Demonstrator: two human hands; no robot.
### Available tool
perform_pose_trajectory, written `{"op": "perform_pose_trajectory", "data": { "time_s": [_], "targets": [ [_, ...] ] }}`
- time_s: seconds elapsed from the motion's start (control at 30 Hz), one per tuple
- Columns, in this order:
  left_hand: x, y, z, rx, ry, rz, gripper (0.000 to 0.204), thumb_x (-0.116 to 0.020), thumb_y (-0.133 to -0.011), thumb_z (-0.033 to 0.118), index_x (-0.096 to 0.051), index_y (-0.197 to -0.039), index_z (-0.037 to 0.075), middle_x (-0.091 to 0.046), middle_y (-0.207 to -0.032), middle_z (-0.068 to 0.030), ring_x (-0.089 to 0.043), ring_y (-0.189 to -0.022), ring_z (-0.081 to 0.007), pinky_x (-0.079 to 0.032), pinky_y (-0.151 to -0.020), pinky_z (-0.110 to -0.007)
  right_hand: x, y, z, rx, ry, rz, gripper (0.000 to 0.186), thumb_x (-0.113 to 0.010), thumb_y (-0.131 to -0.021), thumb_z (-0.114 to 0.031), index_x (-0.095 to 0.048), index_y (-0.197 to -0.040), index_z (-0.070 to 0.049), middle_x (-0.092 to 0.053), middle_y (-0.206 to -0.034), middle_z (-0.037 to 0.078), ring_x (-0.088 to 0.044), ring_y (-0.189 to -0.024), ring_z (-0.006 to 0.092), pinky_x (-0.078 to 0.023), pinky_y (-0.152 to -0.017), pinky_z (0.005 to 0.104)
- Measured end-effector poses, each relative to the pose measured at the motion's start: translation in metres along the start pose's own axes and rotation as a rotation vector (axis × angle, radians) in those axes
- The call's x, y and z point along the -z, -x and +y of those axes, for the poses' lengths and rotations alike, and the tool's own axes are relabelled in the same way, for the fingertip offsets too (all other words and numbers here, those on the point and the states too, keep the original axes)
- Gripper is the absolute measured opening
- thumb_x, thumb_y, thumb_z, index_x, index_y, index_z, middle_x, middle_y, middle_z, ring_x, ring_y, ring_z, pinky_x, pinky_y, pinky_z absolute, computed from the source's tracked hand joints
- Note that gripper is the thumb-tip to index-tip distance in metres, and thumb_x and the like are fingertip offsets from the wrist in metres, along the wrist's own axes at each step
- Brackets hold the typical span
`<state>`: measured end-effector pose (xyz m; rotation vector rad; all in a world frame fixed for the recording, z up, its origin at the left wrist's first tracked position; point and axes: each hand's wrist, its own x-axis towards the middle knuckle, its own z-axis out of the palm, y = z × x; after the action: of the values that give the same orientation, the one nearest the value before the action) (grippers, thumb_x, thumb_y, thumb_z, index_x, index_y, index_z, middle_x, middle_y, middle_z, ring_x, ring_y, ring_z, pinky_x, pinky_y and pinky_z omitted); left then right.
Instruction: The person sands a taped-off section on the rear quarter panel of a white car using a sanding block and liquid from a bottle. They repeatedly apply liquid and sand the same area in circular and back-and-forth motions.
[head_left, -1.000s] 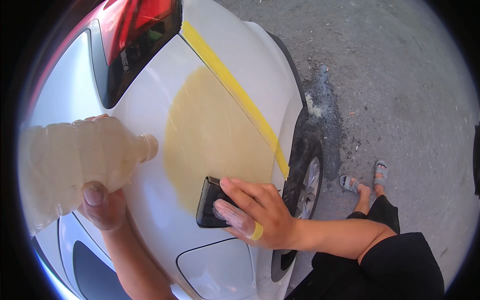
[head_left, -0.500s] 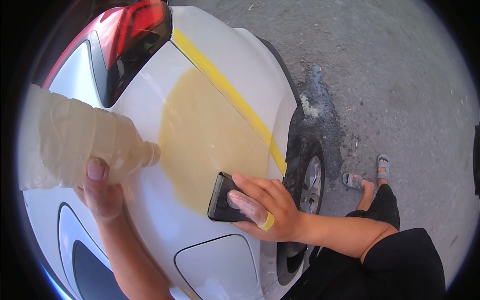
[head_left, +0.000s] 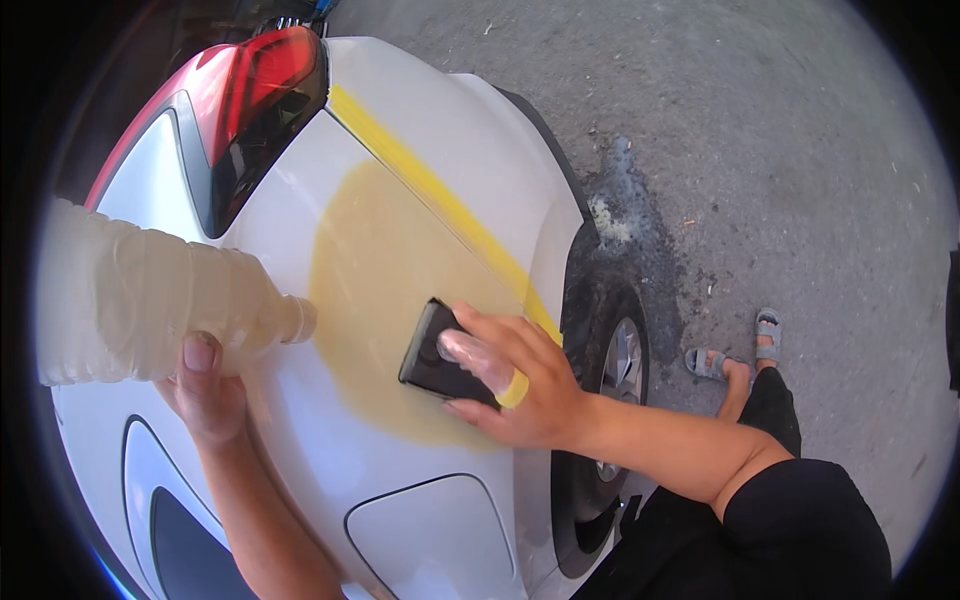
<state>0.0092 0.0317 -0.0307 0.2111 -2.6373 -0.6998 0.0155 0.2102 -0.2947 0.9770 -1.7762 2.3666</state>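
My left hand is closed round a cloudy plastic bottle, tipped on its side with its neck toward the car panel. In my right hand is a black sanding block, pressed flat on the lower right part of a tan patch on the white car body. A clear wrap with a yellow band covers one finger of that hand. Whether liquid runs from the bottle cannot be made out.
Yellow masking tape follows the seam right of the patch. A red tail light sits at the far left, a fuel flap nearer me. The rear wheel and wet asphalt lie to the right; my sandalled feet stand there.
My right hand has slid the block farther up the patch and slightly left. The bottle stays in my left hand, nearly in place. The car has shifted slightly in view.
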Motion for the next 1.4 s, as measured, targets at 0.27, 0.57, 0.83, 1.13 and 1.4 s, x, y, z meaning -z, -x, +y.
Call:
{"op": "perform_pose_trajectory", "data": {
  "time_s": [0.27,0.57,0.83,1.13,1.4],
  "targets": [
    [0.001,0.007,-0.001,-0.019,-0.041,-0.012,0.085,-0.071,-0.082,0.055,-0.043,-0.144,0.005,-0.059,-0.128,-0.0158,-0.063,-0.121,-0.034,-0.05,-0.103,-0.049,0.003,0.006,-0.001,-0.043,-0.025,-0.007,0.069,-0.085,-0.076,-0.021,-0.057,-0.135,-0.002,-0.057,-0.142,0.02,-0.062,-0.114,0.0374,-0.051,-0.095,0.043],
    [-0.002,0.003,0.012,-0.005,-0.046,-0.051,0.088,-0.073,-0.082,0.057,-0.042,-0.146,0.006,-0.059,-0.129,-0.0144,-0.062,-0.123,-0.0353,-0.049,-0.106,-0.05,-0.011,-0.106,0.04,0.017,0.133,0.087,0.062,-0.08,-0.083,-0.026,-0.055,-0.135,-0.003,-0.059,-0.136,0.017,-0.061,-0.112,0.0351,-0.052,-0.095,0.0415],
    [0.006,-0.001,0.003,0.006,-0.026,-0.026,0.088,-0.074,-0.081,0.056,-0.043,-0.144,0.003,-0.062,-0.125,-0.0175,-0.064,-0.118,-0.0343,-0.052,-0.102,-0.048,0.0,0.025,-0.01,0.003,0.015,-0.071,0.074,-0.088,-0.074,-0.023,-0.056,-0.138,-0.005,-0.056,-0.143,0.021,-0.064,-0.113,0.0363,-0.052,-0.094,0.0422],
    [0.005,-0.001,0.004,0.011,0.005,-0.018,0.094,-0.077,-0.078,0.057,-0.041,-0.145,0.001,-0.061,-0.127,-0.0183,-0.064,-0.118,-0.0361,-0.052,-0.101,-0.048,-0.007,-0.051,0.004,-0.005,-0.017,0.032,0.073,-0.087,-0.074,-0.023,-0.056,-0.136,-0.003,-0.061,-0.134,0.019,-0.064,-0.111,0.0344,-0.051,-0.095,0.0419],
    [0.002,-0.008,0.018,-0.007,-0.073,-0.005,0.092,-0.074,-0.077,0.063,-0.046,-0.142,0.004,-0.06,-0.129,-0.0146,-0.062,-0.122,-0.0353,-0.048,-0.107,-0.05,-0.021,-0.122,0.019,0.091,0.093,0.09,0.071,-0.084,-0.077,-0.02,-0.053,-0.138,0.0,-0.058,-0.134,0.019,-0.058,-0.115,0.0369,-0.049,-0.099,0.0426]
  ]
}}
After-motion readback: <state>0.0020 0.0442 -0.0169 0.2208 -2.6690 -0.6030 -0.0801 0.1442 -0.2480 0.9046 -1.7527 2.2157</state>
